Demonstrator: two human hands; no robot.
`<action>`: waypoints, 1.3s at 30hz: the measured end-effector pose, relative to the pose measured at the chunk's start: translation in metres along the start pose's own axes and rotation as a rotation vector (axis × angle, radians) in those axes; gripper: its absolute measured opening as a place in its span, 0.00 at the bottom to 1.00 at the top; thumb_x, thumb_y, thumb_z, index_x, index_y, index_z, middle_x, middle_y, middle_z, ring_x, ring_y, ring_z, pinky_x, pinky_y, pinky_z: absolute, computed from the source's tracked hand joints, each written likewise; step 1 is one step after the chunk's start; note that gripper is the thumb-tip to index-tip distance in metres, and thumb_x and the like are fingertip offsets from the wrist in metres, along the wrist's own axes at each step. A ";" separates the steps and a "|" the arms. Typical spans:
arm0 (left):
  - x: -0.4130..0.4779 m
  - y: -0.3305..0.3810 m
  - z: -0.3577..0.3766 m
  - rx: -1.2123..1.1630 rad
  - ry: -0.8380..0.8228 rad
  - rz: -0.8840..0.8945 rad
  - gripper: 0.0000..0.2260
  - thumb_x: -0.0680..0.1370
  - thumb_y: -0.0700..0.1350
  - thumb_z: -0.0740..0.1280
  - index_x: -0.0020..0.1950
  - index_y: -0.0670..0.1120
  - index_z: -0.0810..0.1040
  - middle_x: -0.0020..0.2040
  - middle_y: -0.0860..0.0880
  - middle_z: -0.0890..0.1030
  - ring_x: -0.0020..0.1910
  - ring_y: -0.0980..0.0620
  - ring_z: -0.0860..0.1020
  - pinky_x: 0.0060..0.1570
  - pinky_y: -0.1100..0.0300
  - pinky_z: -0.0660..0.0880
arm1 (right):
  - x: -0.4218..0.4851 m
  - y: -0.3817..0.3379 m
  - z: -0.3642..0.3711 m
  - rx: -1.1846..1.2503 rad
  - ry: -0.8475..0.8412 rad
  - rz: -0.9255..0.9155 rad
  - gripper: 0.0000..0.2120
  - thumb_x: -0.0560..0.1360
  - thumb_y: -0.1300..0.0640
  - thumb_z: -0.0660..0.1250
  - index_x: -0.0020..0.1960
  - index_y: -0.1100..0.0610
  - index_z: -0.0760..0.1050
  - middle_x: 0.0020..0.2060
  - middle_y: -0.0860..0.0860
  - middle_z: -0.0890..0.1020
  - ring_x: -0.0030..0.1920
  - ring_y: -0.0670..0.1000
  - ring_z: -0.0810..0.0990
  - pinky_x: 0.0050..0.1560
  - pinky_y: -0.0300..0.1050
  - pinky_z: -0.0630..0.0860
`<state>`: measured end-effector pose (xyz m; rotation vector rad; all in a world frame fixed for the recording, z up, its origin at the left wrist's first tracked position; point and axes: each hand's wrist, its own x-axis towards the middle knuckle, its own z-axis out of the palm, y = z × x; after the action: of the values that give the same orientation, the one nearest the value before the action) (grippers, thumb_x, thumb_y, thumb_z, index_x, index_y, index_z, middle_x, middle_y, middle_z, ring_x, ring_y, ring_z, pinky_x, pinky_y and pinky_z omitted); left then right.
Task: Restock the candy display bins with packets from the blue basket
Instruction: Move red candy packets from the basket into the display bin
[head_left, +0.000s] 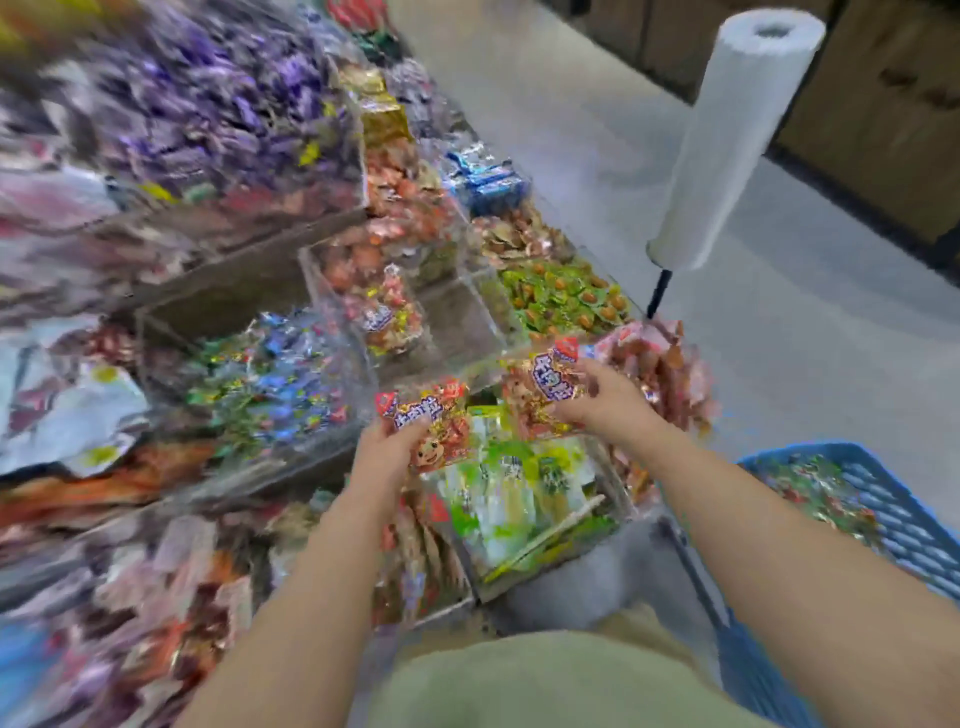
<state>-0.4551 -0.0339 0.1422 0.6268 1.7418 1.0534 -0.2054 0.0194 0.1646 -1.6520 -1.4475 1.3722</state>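
Observation:
My left hand (390, 442) grips a red and gold candy packet (428, 422) with a cartoon face. My right hand (602, 402) grips a second packet of the same kind (540, 391). Both packets hover over the clear display bins, just in front of a mostly bare clear bin (457, 319) that holds a few matching packets (387, 314) at its left side. The blue basket (904, 525) stands low at the right with more packets inside. The whole view is blurred by motion.
Bins of green packets (561, 296), blue and green candy (275, 384), purple candy (208, 104) and pale green packets (514, 493) surround the hands. A roll of white plastic bags (727, 135) stands on a black post at the right. Grey floor lies beyond it.

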 end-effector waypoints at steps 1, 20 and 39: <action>0.004 0.005 -0.021 -0.001 0.019 0.021 0.06 0.74 0.42 0.71 0.49 0.48 0.78 0.44 0.48 0.83 0.38 0.53 0.82 0.39 0.58 0.79 | 0.005 -0.014 0.015 0.018 -0.002 -0.050 0.23 0.65 0.60 0.77 0.58 0.51 0.75 0.46 0.43 0.77 0.45 0.42 0.76 0.45 0.40 0.73; 0.085 0.054 -0.102 -0.269 0.191 -0.019 0.14 0.73 0.47 0.73 0.53 0.47 0.72 0.57 0.48 0.79 0.58 0.43 0.77 0.63 0.42 0.70 | 0.138 -0.103 0.114 -0.354 -0.284 -0.090 0.17 0.71 0.70 0.69 0.59 0.66 0.75 0.40 0.53 0.79 0.36 0.46 0.77 0.33 0.31 0.75; 0.139 0.057 -0.106 -0.214 0.174 -0.163 0.10 0.74 0.50 0.72 0.49 0.48 0.76 0.48 0.46 0.84 0.46 0.45 0.82 0.39 0.52 0.78 | 0.264 -0.084 0.197 -0.536 -0.232 -0.177 0.14 0.67 0.63 0.75 0.50 0.54 0.75 0.56 0.56 0.70 0.49 0.53 0.74 0.43 0.31 0.69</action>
<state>-0.6106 0.0642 0.1433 0.2614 1.7654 1.1869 -0.4443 0.2478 0.0853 -1.6504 -2.1884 1.1686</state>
